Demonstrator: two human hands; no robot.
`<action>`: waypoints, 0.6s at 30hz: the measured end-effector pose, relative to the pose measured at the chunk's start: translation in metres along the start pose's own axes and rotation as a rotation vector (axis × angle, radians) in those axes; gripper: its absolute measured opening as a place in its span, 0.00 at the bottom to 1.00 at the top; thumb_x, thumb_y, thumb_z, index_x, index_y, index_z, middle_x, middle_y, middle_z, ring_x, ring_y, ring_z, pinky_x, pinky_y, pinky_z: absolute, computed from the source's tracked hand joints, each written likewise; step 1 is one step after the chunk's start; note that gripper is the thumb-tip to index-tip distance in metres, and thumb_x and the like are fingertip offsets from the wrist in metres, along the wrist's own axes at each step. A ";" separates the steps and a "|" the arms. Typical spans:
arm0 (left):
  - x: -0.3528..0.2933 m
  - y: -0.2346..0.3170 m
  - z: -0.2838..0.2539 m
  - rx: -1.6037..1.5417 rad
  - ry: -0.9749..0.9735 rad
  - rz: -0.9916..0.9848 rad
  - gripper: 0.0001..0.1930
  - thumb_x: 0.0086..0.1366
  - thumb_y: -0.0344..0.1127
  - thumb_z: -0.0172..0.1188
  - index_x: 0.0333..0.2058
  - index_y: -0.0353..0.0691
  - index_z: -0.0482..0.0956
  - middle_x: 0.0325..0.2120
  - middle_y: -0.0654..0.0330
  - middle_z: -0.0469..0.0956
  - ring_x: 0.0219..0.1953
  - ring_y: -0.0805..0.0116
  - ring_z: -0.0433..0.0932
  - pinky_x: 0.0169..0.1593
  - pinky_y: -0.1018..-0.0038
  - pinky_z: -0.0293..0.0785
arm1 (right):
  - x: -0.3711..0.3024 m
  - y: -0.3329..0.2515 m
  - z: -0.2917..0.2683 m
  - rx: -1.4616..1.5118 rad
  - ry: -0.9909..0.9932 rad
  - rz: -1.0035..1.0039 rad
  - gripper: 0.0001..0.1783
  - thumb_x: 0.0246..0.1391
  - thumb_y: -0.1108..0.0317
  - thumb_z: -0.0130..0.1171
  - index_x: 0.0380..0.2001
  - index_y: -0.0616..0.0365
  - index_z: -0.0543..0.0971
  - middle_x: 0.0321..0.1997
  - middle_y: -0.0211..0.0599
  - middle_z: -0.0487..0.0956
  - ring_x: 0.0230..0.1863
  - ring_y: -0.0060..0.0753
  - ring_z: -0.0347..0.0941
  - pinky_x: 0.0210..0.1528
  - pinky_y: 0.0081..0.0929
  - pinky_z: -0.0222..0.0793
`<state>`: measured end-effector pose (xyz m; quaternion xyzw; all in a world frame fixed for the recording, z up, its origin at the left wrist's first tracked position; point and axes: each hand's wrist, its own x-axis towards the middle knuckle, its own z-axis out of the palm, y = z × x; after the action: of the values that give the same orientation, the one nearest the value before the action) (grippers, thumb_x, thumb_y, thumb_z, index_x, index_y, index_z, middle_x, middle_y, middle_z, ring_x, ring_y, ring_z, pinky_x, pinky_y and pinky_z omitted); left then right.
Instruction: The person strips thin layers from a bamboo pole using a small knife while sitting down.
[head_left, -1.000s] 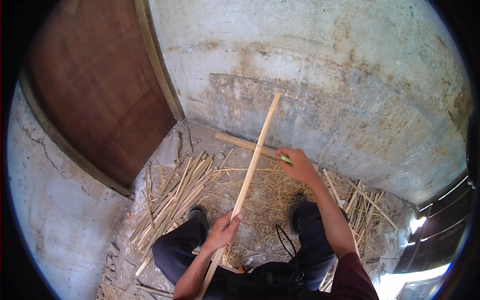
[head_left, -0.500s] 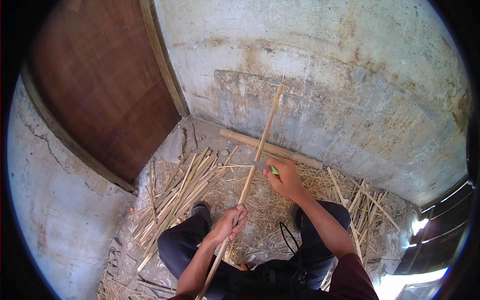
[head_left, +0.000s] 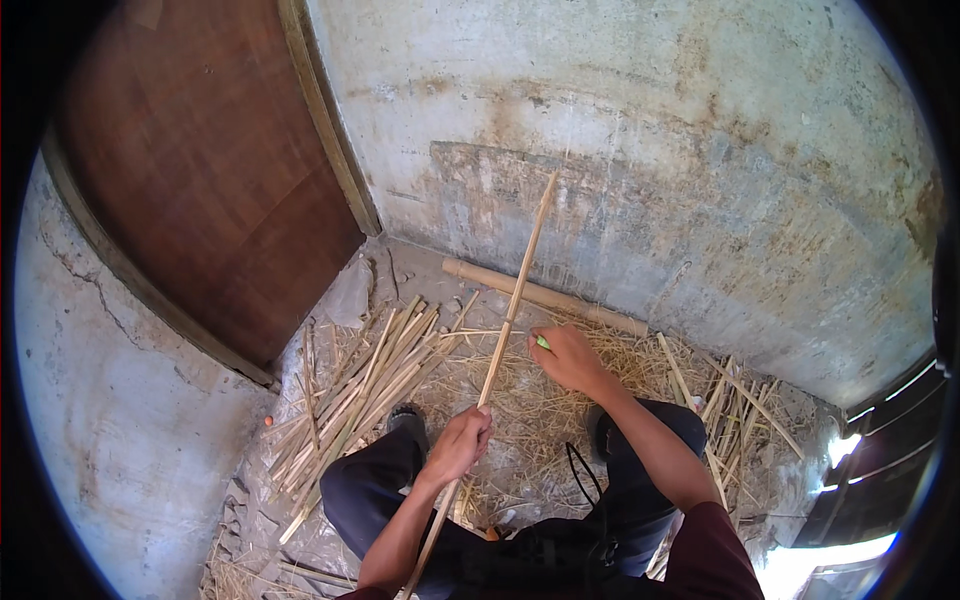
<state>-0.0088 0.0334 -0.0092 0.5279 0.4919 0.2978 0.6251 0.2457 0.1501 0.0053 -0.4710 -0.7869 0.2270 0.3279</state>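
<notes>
A long, pale bamboo strip [head_left: 518,290] slants up and away from my lap, its far end in front of the stained wall. My left hand [head_left: 458,444] is closed around its lower part, above my left knee. To the right of the strip, my right hand [head_left: 568,358] grips a knife by its green handle [head_left: 542,342]. A small gap separates this hand from the strip. The knife's blade is hard to make out now; most of the handle is hidden in my fingers.
Many split strips [head_left: 365,390] lie piled on the left floor, more strips [head_left: 738,405] on the right. Pale shavings [head_left: 540,420] litter the ground between my feet. A thick bamboo pole [head_left: 555,296] lies along the wall's foot; a brown door [head_left: 210,180] stands left.
The strip has turned slightly, its far end a little to the left. The knife blade, earlier against the strip, no longer shows there; my right hand has tilted slightly.
</notes>
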 end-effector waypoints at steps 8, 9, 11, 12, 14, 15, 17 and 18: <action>0.000 0.004 -0.003 0.010 0.063 -0.031 0.22 0.83 0.51 0.45 0.33 0.41 0.70 0.19 0.67 0.66 0.20 0.73 0.65 0.28 0.70 0.63 | -0.016 -0.025 0.001 0.100 0.143 -0.296 0.07 0.56 0.70 0.64 0.31 0.63 0.77 0.22 0.53 0.75 0.25 0.62 0.75 0.30 0.48 0.67; 0.002 0.005 0.002 -0.007 0.046 -0.043 0.23 0.83 0.52 0.46 0.33 0.40 0.70 0.20 0.67 0.67 0.21 0.72 0.66 0.29 0.69 0.64 | -0.016 -0.011 0.003 0.089 0.149 -0.286 0.07 0.56 0.70 0.64 0.31 0.63 0.77 0.22 0.53 0.75 0.25 0.62 0.75 0.30 0.48 0.67; 0.009 -0.012 0.005 0.053 0.076 0.012 0.22 0.84 0.50 0.44 0.32 0.42 0.68 0.18 0.67 0.64 0.18 0.74 0.63 0.24 0.70 0.61 | -0.005 0.018 0.021 -0.177 0.089 -0.006 0.07 0.50 0.72 0.63 0.31 0.62 0.76 0.23 0.54 0.75 0.26 0.63 0.75 0.31 0.48 0.68; 0.008 -0.020 0.000 0.104 0.124 0.058 0.21 0.85 0.48 0.43 0.30 0.43 0.65 0.17 0.67 0.62 0.15 0.75 0.61 0.19 0.71 0.58 | -0.005 0.003 0.022 -0.164 0.087 -0.017 0.07 0.50 0.72 0.63 0.31 0.62 0.76 0.23 0.54 0.75 0.26 0.63 0.75 0.31 0.48 0.68; 0.006 -0.018 -0.002 0.113 0.133 0.062 0.22 0.85 0.48 0.43 0.30 0.43 0.65 0.18 0.67 0.62 0.16 0.75 0.60 0.20 0.71 0.59 | -0.010 -0.036 0.005 0.063 0.116 -0.215 0.06 0.53 0.70 0.61 0.29 0.63 0.78 0.24 0.56 0.77 0.28 0.66 0.78 0.32 0.52 0.70; 0.004 -0.018 -0.001 0.131 0.126 0.061 0.22 0.85 0.48 0.44 0.30 0.43 0.65 0.18 0.68 0.62 0.16 0.75 0.60 0.21 0.70 0.59 | -0.011 -0.033 0.004 0.063 0.114 -0.211 0.06 0.53 0.70 0.61 0.29 0.63 0.78 0.24 0.56 0.77 0.28 0.66 0.78 0.32 0.52 0.70; 0.007 -0.016 -0.003 0.161 0.119 0.034 0.23 0.84 0.50 0.44 0.32 0.40 0.69 0.19 0.64 0.66 0.21 0.70 0.65 0.28 0.66 0.64 | -0.011 -0.022 0.007 -0.056 0.016 -0.195 0.09 0.54 0.69 0.61 0.34 0.63 0.85 0.25 0.58 0.81 0.29 0.67 0.81 0.34 0.54 0.74; 0.008 -0.017 0.000 0.195 0.098 0.006 0.25 0.84 0.53 0.45 0.35 0.36 0.73 0.21 0.61 0.69 0.25 0.65 0.70 0.35 0.62 0.69 | -0.016 -0.012 0.012 -0.058 0.018 -0.176 0.09 0.54 0.69 0.61 0.34 0.63 0.85 0.25 0.58 0.81 0.29 0.67 0.81 0.34 0.54 0.74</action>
<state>-0.0087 0.0362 -0.0275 0.5727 0.5467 0.2758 0.5450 0.2355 0.1294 0.0001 -0.4114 -0.8284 0.1702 0.3400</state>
